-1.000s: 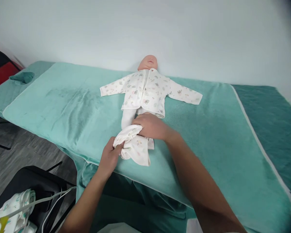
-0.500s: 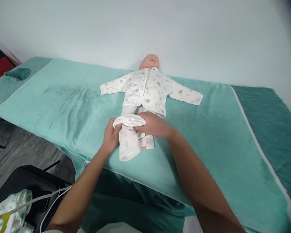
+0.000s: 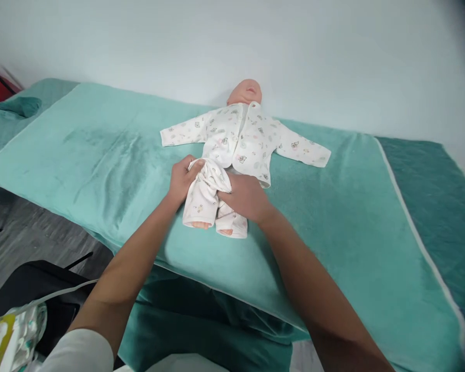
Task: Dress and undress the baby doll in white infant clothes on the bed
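Note:
A baby doll lies on its back, its head toward the wall. It wears a white printed jacket, with both sleeves stretched out sideways. Matching baby pants are bunched over its legs, and the toes peek out of both cuffs. My left hand grips the waistband on the left, thumb on top. On the other side my right hand is closed on the pants' waist, its fingertips partly hidden in the cloth. The waistband sits just below the jacket's hem.
A green padded cover spreads over the bed against a white wall. At lower left a black chair carries a diaper package, with a pale cable running across it.
Both hands have drawn the waistband up the legs toward the jacket, the left hand most. The left cuff has slid up, so toes now show there too. The view has shifted slightly.

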The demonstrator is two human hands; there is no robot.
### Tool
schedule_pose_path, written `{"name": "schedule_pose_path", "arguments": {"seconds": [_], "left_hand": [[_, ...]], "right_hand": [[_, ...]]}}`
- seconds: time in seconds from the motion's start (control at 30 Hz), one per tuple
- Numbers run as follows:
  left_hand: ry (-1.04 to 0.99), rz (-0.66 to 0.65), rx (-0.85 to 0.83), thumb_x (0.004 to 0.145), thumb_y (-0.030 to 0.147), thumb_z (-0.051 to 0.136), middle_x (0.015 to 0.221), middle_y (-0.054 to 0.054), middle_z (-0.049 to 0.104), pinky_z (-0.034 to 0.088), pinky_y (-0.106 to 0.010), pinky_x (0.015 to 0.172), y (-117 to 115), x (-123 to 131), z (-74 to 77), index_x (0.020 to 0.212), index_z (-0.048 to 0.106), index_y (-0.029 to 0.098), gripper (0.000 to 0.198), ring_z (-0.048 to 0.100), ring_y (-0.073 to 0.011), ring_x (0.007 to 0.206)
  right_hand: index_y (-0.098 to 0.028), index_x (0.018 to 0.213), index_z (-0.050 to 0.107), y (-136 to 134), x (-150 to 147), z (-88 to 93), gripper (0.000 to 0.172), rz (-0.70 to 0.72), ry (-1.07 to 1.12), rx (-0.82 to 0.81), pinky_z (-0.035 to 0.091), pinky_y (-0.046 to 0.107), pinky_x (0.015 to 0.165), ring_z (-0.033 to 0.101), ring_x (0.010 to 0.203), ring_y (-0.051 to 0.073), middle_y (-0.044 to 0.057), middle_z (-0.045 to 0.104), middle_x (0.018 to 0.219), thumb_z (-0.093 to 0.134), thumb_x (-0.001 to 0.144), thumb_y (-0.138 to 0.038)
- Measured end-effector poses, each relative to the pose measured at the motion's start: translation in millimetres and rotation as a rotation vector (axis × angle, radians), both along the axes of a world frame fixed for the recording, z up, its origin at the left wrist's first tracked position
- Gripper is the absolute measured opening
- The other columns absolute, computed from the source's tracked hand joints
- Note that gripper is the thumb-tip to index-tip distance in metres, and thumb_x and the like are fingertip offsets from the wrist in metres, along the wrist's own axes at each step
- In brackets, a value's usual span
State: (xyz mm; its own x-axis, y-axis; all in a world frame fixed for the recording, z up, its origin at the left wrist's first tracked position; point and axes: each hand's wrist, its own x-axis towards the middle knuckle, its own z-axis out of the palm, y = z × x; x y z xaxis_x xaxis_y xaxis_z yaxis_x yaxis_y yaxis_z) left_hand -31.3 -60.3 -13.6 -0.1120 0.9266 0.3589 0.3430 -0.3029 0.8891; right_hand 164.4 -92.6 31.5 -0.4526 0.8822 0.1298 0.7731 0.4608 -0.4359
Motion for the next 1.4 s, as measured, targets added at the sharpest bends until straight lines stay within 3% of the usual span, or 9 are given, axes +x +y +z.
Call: {"name": "schedule_pose_path", "arguments": {"seconds": [0.23,0.37,0.5,0.67,0.87,1.07,1.17,1.3,1.4], "left_hand": [[0.096,0.044,0.203,0.09,0.076,0.052,0.055,0.005,0.034,0.027,-0.029,0.059,30,9,1.6,0.061,0.043,0.02,0.063,0.032,-0.0101,0.056],[-0.076,0.012,0.061,0.094,0.067,0.055,0.059,0.004,0.033,0.027,-0.027,0.058,24,5,2.3,0.061,0.037,0.02,0.06,0.032,-0.0099,0.059],[-0.318,-0.084,-0.104,0.092,0.057,0.063,0.06,0.004,0.037,0.03,-0.026,0.056,21,-3,2.5,0.063,0.049,0.019,0.051,0.034,-0.0099,0.058],[-0.4,-0.209,-0.213,0.084,0.049,0.075,0.061,0.004,0.044,0.031,-0.024,0.055,21,-7,1.9,0.065,0.059,0.018,0.041,0.037,-0.0093,0.058],[-0.514,-0.282,-0.254,0.081,0.043,0.08,0.065,0.003,0.055,0.035,-0.022,0.056,18,-13,2.6,0.075,0.07,0.017,0.028,0.045,-0.0089,0.059],[-0.397,-0.442,-0.295,0.078,0.036,0.083,0.075,0.0,0.06,0.037,-0.023,0.059,13,-18,6.0,0.094,0.077,0.019,0.024,0.051,-0.0097,0.064],[-0.298,-0.395,-0.217,0.076,0.023,0.08,0.084,0.0,0.058,0.04,-0.023,0.065,14,-17,6.6,0.105,0.076,0.023,0.029,0.052,-0.0107,0.073],[-0.136,-0.284,-0.106,0.073,0.017,0.078,0.116,-0.002,0.059,0.046,-0.025,0.08,17,-14,7.0,0.12,0.072,0.031,0.05,0.058,-0.0164,0.101],[-0.015,-0.273,-0.027,0.081,0.025,0.076,0.124,-0.004,0.059,0.047,-0.031,0.09,20,-10,8.0,0.115,0.073,0.03,0.034,0.058,-0.0208,0.113]], "right_hand": [[-0.021,0.101,0.066,7,-1,-0.5,0.018,-0.148,0.068,-0.015,0.04,0.035,0.071,0.067,0.085,0.03,0.01,0.077,0.095,0.056,0.087,-0.025],[-0.021,0.099,0.064,6,1,-5.9,0.015,-0.185,0.133,-0.024,0.042,0.036,0.072,0.065,0.085,0.029,0.01,0.074,0.093,0.06,0.085,-0.028],[-0.022,0.091,0.06,3,12,-6.9,0.022,-0.125,0.361,-0.069,0.041,0.032,0.069,0.059,0.076,0.021,0.003,0.068,0.082,0.067,0.087,-0.042],[-0.023,0.096,0.06,3,28,-5.2,0.029,-0.072,0.688,-0.088,0.038,0.028,0.063,0.047,0.068,0.013,-0.002,0.057,0.075,0.062,0.095,-0.052],[-0.021,0.087,0.065,8,49,1.8,0.024,-0.058,0.488,-0.079,0.038,0.029,0.064,0.05,0.066,0.012,-0.002,0.062,0.073,0.056,0.101,-0.039],[-0.024,0.108,0.074,2,66,9.7,0.019,0.223,0.394,-0.131,0.049,0.029,0.077,0.066,0.092,0.018,0.004,0.074,0.103,0.061,0.094,-0.023],[-0.024,0.101,0.072,0,58,2.9,0.02,0.207,0.406,-0.001,0.05,0.029,0.074,0.065,0.085,0.017,0.003,0.072,0.097,0.06,0.09,-0.013],[-0.024,0.094,0.069,3,40,-13.9,0.028,0.035,0.462,0.441,0.052,0.036,0.08,0.065,0.091,0.021,0.006,0.07,0.095,0.052,0.085,-0.004],[-0.024,0.096,0.068,5,35,-19.0,0.031,0.097,0.472,0.413,0.052,0.038,0.082,0.065,0.095,0.022,0.007,0.069,0.098,0.051,0.083,-0.003]]}}
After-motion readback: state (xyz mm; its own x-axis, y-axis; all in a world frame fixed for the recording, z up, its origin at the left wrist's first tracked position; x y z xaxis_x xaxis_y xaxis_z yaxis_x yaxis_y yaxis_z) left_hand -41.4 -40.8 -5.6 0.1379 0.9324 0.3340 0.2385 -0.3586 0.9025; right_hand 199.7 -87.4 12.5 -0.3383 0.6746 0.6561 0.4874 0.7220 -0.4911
